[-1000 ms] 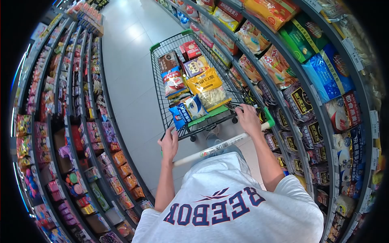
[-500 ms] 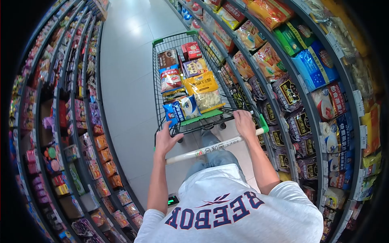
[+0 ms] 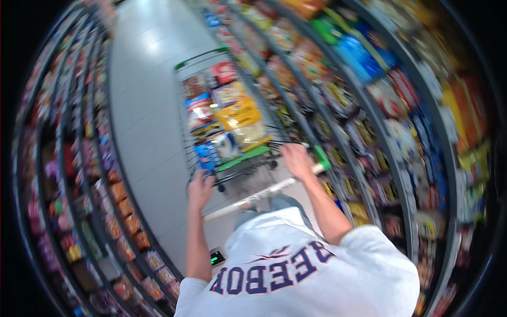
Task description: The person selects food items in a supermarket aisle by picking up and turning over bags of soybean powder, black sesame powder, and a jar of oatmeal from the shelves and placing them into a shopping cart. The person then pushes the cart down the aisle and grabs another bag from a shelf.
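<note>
A shopping cart (image 3: 202,52) with a wire basket and green corners stands in front of me. Its white handle bar (image 3: 252,198) runs across just before my body. My left hand (image 3: 200,189) is at the bar's left end, fingers stretched forward past it. Towards the right end, my right hand (image 3: 297,161) reaches over the bar, fingers pointing to the basket's near edge. Both hands are blurred. In the basket lie a yellow bag (image 3: 235,113), a blue-and-white bag (image 3: 224,145), a red-and-white bag (image 3: 199,108), a red box (image 3: 224,72) and other packages.
Shelves of packaged goods (image 3: 364,55) line the right side, close to the cart. More shelves (image 3: 121,198) run along the left. Pale floor tiles (image 3: 142,95) stretch ahead between them. A small dark device with a green display (image 3: 216,258) shows beside my left forearm.
The view has shifted and become blurred. Cart, hands and right-hand shelves now appear further left. Both hands keep nearly the same place on the cart, and the packages still lie in the basket.
</note>
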